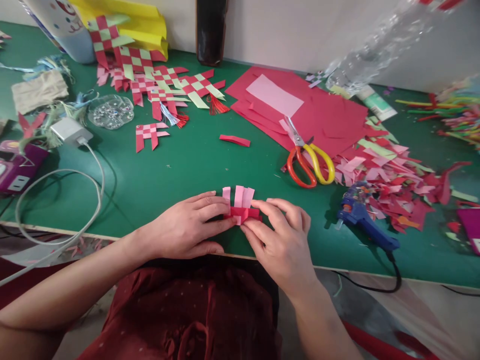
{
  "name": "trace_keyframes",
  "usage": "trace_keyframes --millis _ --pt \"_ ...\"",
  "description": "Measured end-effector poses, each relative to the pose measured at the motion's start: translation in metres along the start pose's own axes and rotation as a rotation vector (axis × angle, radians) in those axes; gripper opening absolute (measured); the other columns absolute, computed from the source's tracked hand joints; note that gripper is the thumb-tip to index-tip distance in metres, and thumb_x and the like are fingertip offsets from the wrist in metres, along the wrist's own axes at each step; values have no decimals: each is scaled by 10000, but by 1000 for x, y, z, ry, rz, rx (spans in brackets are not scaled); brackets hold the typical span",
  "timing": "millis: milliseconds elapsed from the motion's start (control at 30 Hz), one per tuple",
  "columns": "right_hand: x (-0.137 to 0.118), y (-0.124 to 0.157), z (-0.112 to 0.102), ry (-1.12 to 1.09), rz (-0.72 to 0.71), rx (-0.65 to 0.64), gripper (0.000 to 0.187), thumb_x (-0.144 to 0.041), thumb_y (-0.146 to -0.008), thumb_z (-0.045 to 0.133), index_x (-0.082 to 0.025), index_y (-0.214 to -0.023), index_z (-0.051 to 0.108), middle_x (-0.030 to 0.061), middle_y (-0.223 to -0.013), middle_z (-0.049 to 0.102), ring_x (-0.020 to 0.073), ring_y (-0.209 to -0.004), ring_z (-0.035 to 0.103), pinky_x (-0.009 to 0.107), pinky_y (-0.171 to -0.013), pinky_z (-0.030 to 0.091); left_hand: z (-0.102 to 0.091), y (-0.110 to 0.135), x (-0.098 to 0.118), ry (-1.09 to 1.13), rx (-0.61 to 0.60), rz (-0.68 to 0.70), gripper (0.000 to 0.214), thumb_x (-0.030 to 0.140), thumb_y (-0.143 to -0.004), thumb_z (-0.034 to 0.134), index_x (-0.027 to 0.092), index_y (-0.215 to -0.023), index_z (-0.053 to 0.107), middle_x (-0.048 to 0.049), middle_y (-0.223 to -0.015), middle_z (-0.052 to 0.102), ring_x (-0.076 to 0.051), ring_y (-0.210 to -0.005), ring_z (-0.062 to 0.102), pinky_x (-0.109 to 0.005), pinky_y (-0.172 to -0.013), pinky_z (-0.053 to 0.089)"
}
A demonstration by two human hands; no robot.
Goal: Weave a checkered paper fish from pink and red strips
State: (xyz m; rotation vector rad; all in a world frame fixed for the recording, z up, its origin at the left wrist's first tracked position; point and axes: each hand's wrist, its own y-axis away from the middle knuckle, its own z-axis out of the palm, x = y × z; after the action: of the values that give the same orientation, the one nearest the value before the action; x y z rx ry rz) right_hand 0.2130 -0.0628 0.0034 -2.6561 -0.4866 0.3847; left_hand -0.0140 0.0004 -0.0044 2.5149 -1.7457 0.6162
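A small weave of pink and red paper strips [245, 212] lies on the green table near its front edge, with pink strip ends standing out at the far side. My left hand [187, 225] rests flat beside it, fingers stretched out and their tips pressing on its left part. On the right, my right hand [283, 237] pinches the near right part of the weave between thumb and fingers. A loose red paper strip [234, 140] lies farther back, beyond both hands.
Scissors [305, 162] lie by stacked red paper [333, 117]. A blue glue gun [363, 220] and a heap of paper scraps [393, 180] are at right. Several woven paper fish [137, 62] lie back left, near a bead dish [111, 111] and a white charger [71, 131] with its cable.
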Motion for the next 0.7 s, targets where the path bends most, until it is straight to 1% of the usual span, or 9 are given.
trace_keyframes --millis 167,267,333,467,567,633,700 --pt "7 0 -1 68 -165 -13 102 -171 -867 670 -253 -815 703 -32 -1159 708 225 -1131 536 452 -997 341 -1 -1 1 28 19 -5 545 476 -936 539 166 -1382 496 -131 -1334 552 -297 -1314 469 -515 -1148 350" --pt "12 2 0 75 -212 -18 104 -173 -876 663 -264 -854 708 -44 -1171 706 211 -1131 536 446 -1014 348 -1 -1 1 32 21 -9 544 467 -933 546 165 -1382 495 -129 -1330 554 -300 -1312 473 -515 -1144 356" --pt "14 3 1 69 -222 -13 99 -171 -871 671 -261 -847 706 -45 -1163 710 210 -1124 538 446 -1016 353 -2 -1 1 28 12 -8 541 469 -939 533 165 -1385 491 -130 -1326 556 -296 -1312 473 -510 -1146 352" --pt "16 4 0 31 -180 -4 81 -191 -854 698 -265 -824 709 -30 -1135 716 221 -1127 532 445 -1001 365 -2 -1 1 14 -3 -13 508 464 -937 536 165 -1348 528 -130 -1303 567 -297 -1297 485 -506 -1153 342" --pt "19 8 -5 -48 -125 -15 32 -236 -844 712 -268 -844 716 0 -1134 704 249 -1131 530 464 -976 389 -2 -2 2 6 2 -22 498 454 -922 565 164 -1326 544 -134 -1295 565 -302 -1288 489 -510 -1143 357" --pt "22 11 -9 -103 -75 16 25 -223 -839 711 -242 -854 706 35 -1122 694 266 -1117 542 472 -954 422 -2 -2 3 1 -1 -27 510 457 -918 571 170 -1338 533 -131 -1294 564 -300 -1283 490 -512 -1140 361" --pt "23 14 -13 -129 -17 78 52 -177 -832 704 -219 -855 683 58 -1086 685 266 -1087 557 464 -936 455 -1 -3 3 -4 -5 -26 523 471 -918 564 180 -1351 521 -126 -1283 569 -296 -1279 490 -509 -1140 359"
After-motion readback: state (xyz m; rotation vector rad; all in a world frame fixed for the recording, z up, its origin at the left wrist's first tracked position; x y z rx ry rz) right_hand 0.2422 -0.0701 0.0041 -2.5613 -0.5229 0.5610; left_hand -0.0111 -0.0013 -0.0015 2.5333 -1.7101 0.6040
